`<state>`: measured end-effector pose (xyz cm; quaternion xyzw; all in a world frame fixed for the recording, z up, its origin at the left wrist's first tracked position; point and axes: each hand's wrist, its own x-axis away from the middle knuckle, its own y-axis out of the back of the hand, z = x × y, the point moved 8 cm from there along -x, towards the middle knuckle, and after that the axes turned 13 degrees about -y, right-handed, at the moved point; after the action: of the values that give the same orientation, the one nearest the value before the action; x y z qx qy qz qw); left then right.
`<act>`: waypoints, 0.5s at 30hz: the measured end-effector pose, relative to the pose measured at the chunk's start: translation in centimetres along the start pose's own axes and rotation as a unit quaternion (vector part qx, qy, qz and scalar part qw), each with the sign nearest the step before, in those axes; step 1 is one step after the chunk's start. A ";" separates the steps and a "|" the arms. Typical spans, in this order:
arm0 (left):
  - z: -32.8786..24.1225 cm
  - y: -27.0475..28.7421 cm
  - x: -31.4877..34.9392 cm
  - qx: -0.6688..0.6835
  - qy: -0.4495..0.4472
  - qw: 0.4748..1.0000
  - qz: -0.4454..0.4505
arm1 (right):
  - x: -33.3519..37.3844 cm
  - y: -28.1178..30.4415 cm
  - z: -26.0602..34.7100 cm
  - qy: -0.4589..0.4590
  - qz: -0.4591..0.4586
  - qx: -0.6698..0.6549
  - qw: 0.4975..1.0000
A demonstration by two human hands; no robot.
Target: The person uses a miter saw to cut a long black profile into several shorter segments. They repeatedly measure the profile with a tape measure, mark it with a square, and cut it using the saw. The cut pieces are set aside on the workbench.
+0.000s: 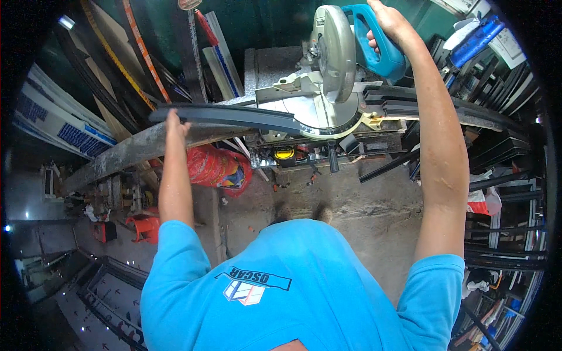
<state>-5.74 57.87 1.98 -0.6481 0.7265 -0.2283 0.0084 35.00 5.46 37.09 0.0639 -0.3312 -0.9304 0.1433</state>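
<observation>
My left hand grips a long dark grey profile bar near its left end. The bar's right end rests on the round table of a miter saw, left of the blade. With my right hand I hold the teal handle of the saw, fingers wrapped through its loop. The saw head, with its pale round blade guard, stands raised above the table. Below the table's front, a dark locking knob sticks out toward me.
More dark profiles lie right of the saw on the bench. A yellow and black tape measure sits beneath the saw. A red sack stands under the bench's left side. Long strips lean against the green wall.
</observation>
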 end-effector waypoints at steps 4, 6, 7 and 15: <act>6.8 2.6 0.3 -0.006 0.069 0.995 -0.067 | 1.2 -0.1 0.3 -0.032 0.037 -0.038 0.998; 8.7 2.6 0.3 0.025 0.115 0.992 -0.045 | 2.0 -0.3 0.4 -0.053 0.064 -0.071 0.994; 9.5 2.4 0.6 0.041 0.139 0.989 -0.035 | 2.1 -0.5 0.4 -0.064 0.074 -0.088 0.991; 10.2 -0.6 1.9 0.084 0.151 0.985 -0.013 | 1.6 -0.4 0.4 -0.082 0.103 -0.123 0.984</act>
<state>-2.37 52.72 -6.41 -0.6127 0.6890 -0.3838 -0.0507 33.27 5.48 37.09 -0.0651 -0.2301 -0.9463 0.2175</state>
